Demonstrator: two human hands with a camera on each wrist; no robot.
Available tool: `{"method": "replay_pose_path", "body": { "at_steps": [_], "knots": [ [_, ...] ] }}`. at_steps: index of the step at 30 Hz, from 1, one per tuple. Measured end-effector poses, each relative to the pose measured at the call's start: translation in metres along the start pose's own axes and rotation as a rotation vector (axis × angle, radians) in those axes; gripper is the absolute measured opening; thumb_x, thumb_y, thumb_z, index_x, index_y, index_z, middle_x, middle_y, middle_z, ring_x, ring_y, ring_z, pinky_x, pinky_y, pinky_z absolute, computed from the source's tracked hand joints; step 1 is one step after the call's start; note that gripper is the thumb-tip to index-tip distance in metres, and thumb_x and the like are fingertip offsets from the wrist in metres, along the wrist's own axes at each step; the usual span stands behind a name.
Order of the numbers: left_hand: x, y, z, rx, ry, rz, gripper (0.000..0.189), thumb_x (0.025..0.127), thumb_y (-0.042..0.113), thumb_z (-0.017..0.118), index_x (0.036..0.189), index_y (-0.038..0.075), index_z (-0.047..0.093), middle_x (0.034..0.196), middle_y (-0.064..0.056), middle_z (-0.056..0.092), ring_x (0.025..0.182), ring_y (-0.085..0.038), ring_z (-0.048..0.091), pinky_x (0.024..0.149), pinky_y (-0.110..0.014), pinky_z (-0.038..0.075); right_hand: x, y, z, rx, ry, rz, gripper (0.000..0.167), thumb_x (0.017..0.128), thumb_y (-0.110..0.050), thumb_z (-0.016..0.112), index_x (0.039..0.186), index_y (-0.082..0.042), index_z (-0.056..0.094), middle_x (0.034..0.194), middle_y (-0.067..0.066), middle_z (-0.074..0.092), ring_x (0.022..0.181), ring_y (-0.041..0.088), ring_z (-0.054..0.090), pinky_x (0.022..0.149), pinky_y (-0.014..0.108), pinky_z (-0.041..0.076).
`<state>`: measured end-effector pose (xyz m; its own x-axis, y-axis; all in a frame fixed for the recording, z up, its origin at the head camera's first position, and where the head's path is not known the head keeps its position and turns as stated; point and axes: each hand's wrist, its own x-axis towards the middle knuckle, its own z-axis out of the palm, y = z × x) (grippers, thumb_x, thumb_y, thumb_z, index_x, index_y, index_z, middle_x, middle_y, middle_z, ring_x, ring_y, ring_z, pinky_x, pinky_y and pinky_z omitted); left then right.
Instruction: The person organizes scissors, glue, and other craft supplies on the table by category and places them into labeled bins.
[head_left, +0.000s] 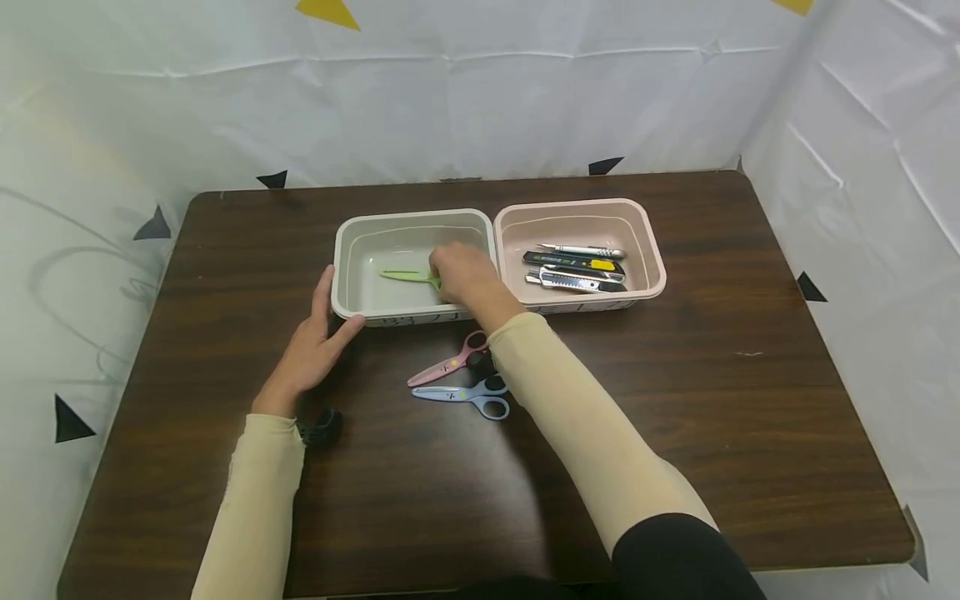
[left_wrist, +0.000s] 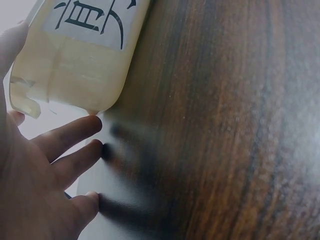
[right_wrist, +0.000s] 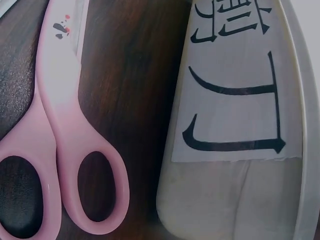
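Observation:
My right hand (head_left: 467,275) reaches into the pale grey bin (head_left: 408,217) and holds a pair of green scissors (head_left: 405,276) by the handle end. Their blades point left, low inside the bin, while the fingers hide the handles. At the bin's left front corner, my left hand (head_left: 303,358) rests with its thumb at the front rim and fingers spread along the left side. On the table in front lie pink scissors (head_left: 438,371) and blue scissors (head_left: 450,394). The right wrist view shows the pink handles (right_wrist: 60,90) beside the bin's labelled front (right_wrist: 235,120).
A pink bin (head_left: 570,205) adjoins the grey one on the right. Inside it lie several cutting tools, among them a black and yellow utility knife (head_left: 573,263) and a silver cutter (head_left: 573,281). White sheeting (head_left: 487,108) stands behind the brown table (head_left: 750,433).

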<state>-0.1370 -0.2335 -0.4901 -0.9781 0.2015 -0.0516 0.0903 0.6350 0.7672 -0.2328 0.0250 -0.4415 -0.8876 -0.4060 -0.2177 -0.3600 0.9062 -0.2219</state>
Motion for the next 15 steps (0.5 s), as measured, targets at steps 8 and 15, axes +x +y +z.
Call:
{"method": "replay_pose_path", "body": {
  "at_steps": [8, 15],
  "knots": [
    [0.0001, 0.0015, -0.0008, -0.006, 0.001, -0.001, 0.084, 0.097, 0.049, 0.056, 0.151, 0.053, -0.008, 0.162, -0.002, 0.015, 0.143, -0.037, 0.027, 0.107, -0.067, 0.023, 0.0003, -0.0002, -0.0009, -0.010, -0.011, -0.005, 0.011, 0.078, -0.009, 0.072, 0.087, -0.016, 0.070, 0.087, -0.001, 0.064, 0.081, 0.019, 0.056, 0.075, 0.037, 0.049],
    [0.0000, 0.0014, -0.0005, -0.006, -0.004, 0.000, 0.085, 0.097, 0.049, 0.056, 0.152, 0.051, -0.009, 0.162, -0.003, 0.016, 0.143, -0.037, 0.027, 0.106, -0.067, 0.023, -0.0025, 0.0002, -0.0051, -0.012, -0.031, -0.022, 0.006, 0.080, -0.011, 0.068, 0.084, -0.015, 0.070, 0.082, 0.000, 0.063, 0.077, 0.020, 0.055, 0.071, 0.037, 0.047]
  ]
}}
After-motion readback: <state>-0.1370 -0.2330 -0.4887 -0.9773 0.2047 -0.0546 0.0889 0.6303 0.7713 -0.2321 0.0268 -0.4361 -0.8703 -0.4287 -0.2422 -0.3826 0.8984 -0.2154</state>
